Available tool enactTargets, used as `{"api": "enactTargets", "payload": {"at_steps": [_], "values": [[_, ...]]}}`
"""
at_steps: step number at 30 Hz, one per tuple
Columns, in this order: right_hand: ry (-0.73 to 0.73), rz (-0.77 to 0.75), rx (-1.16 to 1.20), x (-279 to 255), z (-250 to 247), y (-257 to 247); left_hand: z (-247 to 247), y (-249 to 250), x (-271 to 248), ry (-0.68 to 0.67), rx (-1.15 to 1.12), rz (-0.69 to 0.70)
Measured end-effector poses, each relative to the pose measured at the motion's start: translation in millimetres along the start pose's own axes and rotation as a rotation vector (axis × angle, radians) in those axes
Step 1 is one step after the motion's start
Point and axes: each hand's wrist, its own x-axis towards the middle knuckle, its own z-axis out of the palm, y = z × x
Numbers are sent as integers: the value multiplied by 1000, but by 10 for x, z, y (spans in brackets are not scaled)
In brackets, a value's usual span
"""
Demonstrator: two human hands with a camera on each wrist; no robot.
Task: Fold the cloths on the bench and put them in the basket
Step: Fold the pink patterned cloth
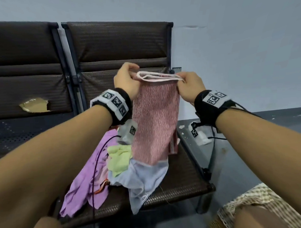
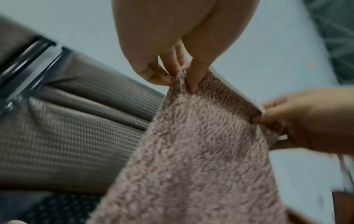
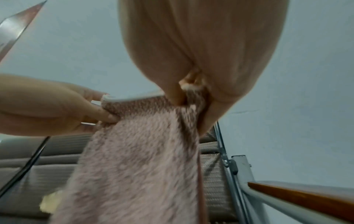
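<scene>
1. The pink terry towel (image 1: 155,120) hangs in the air above the bench seat (image 1: 187,174), doubled over, with its white-trimmed top edges paired.
2. The left hand (image 1: 126,80) pinches the top left corner, thumb and fingers curled round both layers.
3. The right hand (image 1: 190,86) pinches the top right corner the same way.
4. The towel looks soft, light and limp, and will likely sag wherever unsupported; corners and hem are the surest holds.
5. Purple (image 1: 83,182), green (image 1: 120,160) and pale blue cloths (image 1: 142,179) lie heaped near the seat's front edge. No basket is in view.
</scene>
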Motion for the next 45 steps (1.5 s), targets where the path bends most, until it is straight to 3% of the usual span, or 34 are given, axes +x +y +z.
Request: {"api": "enactTargets", "payload": {"at_steps": [4, 7, 9, 11, 16, 20, 22, 24, 28, 32, 34, 36, 39, 43, 45], "values": [[165, -148, 105, 92, 7, -139, -111, 98, 205, 32, -61, 54], [93, -179, 88, -1, 23, -44, -193, -45, 75, -31, -58, 156], [-22, -167, 50, -173, 106, 99, -197, -285, -138, -162, -48, 160], [-199, -130, 1, -415, 240, 269, -198, -581, -428, -377, 62, 105], [-837, 19, -206, -1106, 639, 724, -203, -1175, -1267, -949, 554, -20], [-1078, 195, -140, -1413, 839, 966, -249, -1323, -1609, -1201, 444, -206], [-1141, 298, -84, -1441, 871, 1045, -264, -1324, -1621, -1274, 326, -415], [-1148, 411, 22, -1431, 899, 1094, -247, -1311, -1604, -1235, 277, -588], [-943, 602, 291, -1311, 961, 1248, -129, -1366, -1466, -1000, 171, -673], [-523, 567, 349, -1125, 1110, 1368, 90, -1616, -1277, -660, 51, -585], [-240, 486, 333, -1011, 1229, 1386, 222, -1754, -1187, -529, 109, -489], [-112, 360, 243, -934, 1347, 1333, 348, -1892, -1113, -448, 223, -408], [-166, 121, 20, -972, 1465, 1219, 504, -2038, -1037, -381, 309, -380], [-565, -170, -203, -1202, 1545, 1212, 616, -2162, -994, -364, 285, -368], [-734, -173, -273, -1272, 1548, 1272, 578, -2149, -1011, -311, 306, -376]]}}
